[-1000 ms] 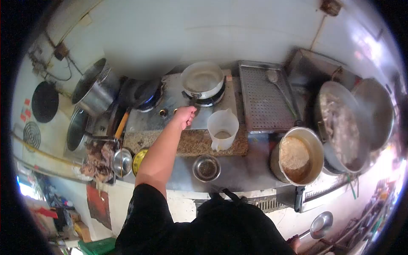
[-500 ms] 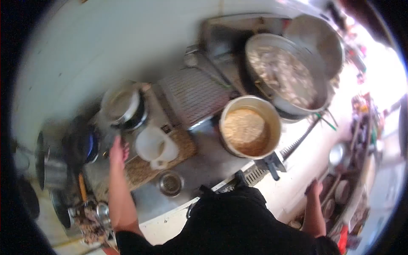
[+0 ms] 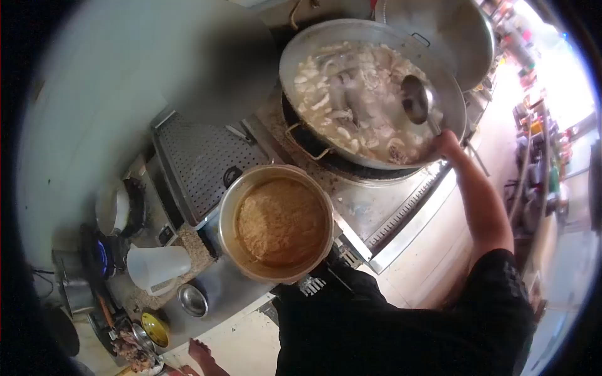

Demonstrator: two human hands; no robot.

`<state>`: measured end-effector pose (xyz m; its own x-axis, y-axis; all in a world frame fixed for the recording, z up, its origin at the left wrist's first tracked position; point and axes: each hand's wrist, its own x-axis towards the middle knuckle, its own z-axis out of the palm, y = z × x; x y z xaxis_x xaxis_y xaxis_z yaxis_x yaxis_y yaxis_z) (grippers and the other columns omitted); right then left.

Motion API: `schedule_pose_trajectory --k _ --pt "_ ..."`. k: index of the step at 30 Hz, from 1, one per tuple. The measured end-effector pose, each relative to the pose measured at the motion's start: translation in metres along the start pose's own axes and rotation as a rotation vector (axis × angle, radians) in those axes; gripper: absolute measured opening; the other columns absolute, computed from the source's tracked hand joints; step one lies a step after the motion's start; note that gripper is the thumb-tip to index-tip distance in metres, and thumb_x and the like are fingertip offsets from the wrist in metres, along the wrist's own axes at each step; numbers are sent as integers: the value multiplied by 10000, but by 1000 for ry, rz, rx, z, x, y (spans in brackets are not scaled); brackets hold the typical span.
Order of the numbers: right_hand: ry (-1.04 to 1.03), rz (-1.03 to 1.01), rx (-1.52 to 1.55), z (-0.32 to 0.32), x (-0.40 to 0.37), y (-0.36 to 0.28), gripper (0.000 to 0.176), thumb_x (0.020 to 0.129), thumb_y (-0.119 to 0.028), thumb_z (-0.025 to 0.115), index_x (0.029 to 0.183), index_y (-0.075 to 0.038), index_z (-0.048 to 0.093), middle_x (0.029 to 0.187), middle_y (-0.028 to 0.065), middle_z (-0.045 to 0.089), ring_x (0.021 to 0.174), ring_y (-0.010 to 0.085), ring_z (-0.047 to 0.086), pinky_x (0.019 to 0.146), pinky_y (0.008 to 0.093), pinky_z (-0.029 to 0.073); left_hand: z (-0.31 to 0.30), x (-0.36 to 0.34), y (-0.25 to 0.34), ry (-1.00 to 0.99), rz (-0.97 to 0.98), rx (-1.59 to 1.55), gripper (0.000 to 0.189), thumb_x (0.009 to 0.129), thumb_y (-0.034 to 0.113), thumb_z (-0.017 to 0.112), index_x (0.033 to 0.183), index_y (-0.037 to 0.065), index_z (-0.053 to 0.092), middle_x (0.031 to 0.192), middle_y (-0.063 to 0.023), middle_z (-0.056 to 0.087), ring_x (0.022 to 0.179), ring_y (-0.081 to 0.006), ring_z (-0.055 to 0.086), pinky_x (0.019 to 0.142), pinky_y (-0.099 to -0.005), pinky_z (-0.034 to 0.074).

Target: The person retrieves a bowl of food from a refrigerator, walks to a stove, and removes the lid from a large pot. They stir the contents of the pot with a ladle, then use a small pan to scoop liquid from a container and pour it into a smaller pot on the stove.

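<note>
My right hand (image 3: 446,146) is closed round the handle of a metal ladle (image 3: 416,100). The ladle's bowl is over the right part of a large wide pan (image 3: 290,69), which holds pale pieces in cloudy liquid (image 3: 351,94). Near the bottom edge of the view, my left hand (image 3: 200,352) is in front of the counter with its fingers curled, and nothing shows in them. Between my body and the large pan stands a deep pot (image 3: 326,207) with a light brown, grainy content (image 3: 279,219).
Left of the pot lie a perforated tray (image 3: 200,153), a translucent plastic jug (image 3: 157,266) and a small metal bowl (image 3: 192,301). Farther left are a lit blue burner (image 3: 102,254), a saucepan (image 3: 113,207) and a yellow bowl (image 3: 155,329). Crowded shelves (image 3: 533,150) line the right side.
My view has turned toward the large pan. My right hand has come up from my side and now holds the ladle over it. My left hand has drawn back from the saucepan.
</note>
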<state>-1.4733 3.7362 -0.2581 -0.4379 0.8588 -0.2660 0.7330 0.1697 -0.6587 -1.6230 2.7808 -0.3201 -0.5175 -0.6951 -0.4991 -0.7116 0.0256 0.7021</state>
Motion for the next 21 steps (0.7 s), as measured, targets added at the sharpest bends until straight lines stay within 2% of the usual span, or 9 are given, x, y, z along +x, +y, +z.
schedule_pose_trajectory --k 1,2,5,9,11,13,15,20,21 --pt "33 -142 -399 7 13 6 116 740 -116 550 716 -20 611 622 86 578 526 180 566 449 271 435 -7 -3 -19 1 -17 70 299 857 335 479 655 116 450 476 6 392 333 -106 326 298 -234 228" --pt "21 41 -539 19 45 34 146 672 -108 573 800 -57 624 673 118 611 651 273 628 535 315 482 -12 -11 -33 17 -23 75 299 857 335 479 655 116 450 476 6 392 333 -106 326 298 -234 228" --pt "-183 -236 -501 29 97 89 120 705 -96 555 805 -47 601 658 114 596 619 257 617 511 307 483 -8 -47 -59 6 60 431 290 836 254 512 611 96 418 461 -16 398 324 -122 358 292 -260 278" --pt "-437 -642 -411 24 108 98 84 754 -77 529 813 -32 567 635 106 574 571 233 600 474 296 484 -7 -53 -81 -72 112 537 172 800 150 483 682 26 460 489 -49 447 342 -155 438 298 -284 346" --pt "-434 544 708 18 59 31 54 799 -99 501 810 -49 518 553 47 492 482 162 530 379 266 440 3 -56 -82 -112 133 634 170 795 149 486 689 18 467 498 -60 459 343 -157 444 301 -289 364" --pt "-470 499 793 14 46 30 66 821 -131 492 773 -87 484 533 2 438 431 108 458 329 232 400 15 -68 -78 -163 267 620 158 788 130 498 702 0 477 530 -78 496 369 -162 477 316 -295 398" --pt "-454 590 924 2 32 26 98 815 -129 492 736 -85 455 554 5 445 420 103 449 335 219 397 27 -75 -77 -180 259 563 139 795 118 524 722 10 475 531 -83 497 375 -166 470 325 -297 399" --pt "-400 457 1040 -19 -23 8 94 798 -131 511 742 -91 447 586 12 452 412 92 395 341 204 325 45 -59 -97 -286 261 510 114 773 83 544 709 5 490 548 -66 513 440 -156 520 360 -287 436" --pt "-400 450 1036 -21 -27 5 94 798 -131 511 742 -91 447 586 12 452 412 92 395 341 204 325 48 -53 -103 -348 330 688 112 770 89 552 718 7 497 554 -70 520 439 -156 519 365 -285 438"
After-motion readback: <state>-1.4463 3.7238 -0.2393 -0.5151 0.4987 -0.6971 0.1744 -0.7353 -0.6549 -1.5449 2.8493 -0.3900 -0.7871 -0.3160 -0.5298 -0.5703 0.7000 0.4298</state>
